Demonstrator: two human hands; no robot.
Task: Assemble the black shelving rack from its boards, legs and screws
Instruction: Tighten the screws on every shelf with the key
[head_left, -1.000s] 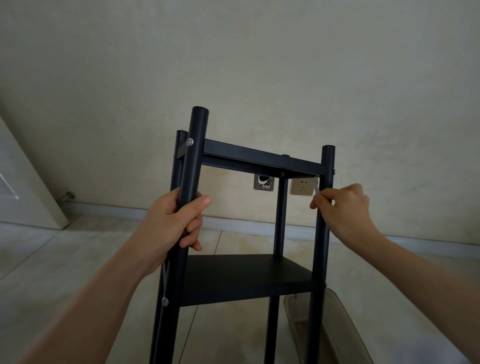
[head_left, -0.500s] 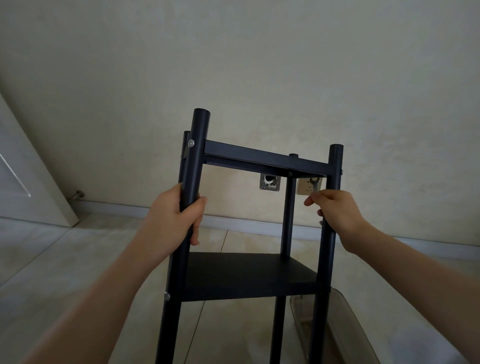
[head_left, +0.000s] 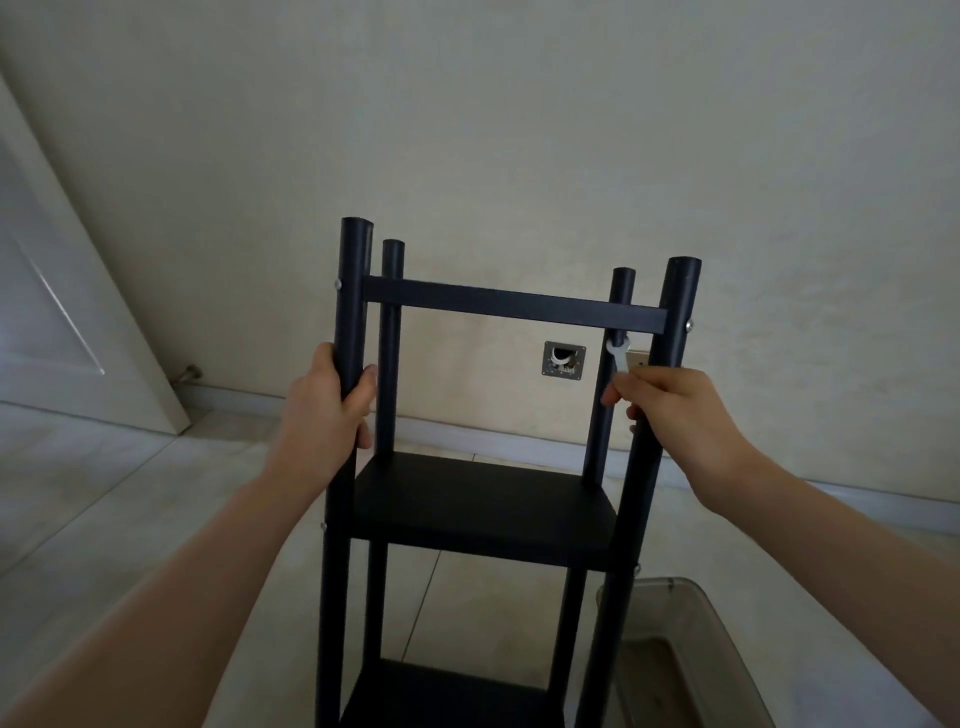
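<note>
The black shelving rack (head_left: 483, 499) stands upright in front of me, with its top board (head_left: 514, 305) seen edge-on and a middle board below it. My left hand (head_left: 327, 415) grips the near left leg (head_left: 349, 322) just under the top board. My right hand (head_left: 670, 402) is curled around the near right leg (head_left: 670, 343) and pinches a small white flat wrench (head_left: 618, 356), whose head points up toward the top board. Silver screw heads (head_left: 689, 326) show on the outer sides of both near legs.
A clear plastic bin (head_left: 691, 649) sits on the tiled floor at the lower right, beside the rack. A white door (head_left: 62, 291) leans in at the left. The wall behind carries an open socket box (head_left: 563, 359) and a baseboard.
The rack has turned to face me squarely, so all the legs now show. Both hands stayed on the near legs, and the wrench now sticks up from my right hand.
</note>
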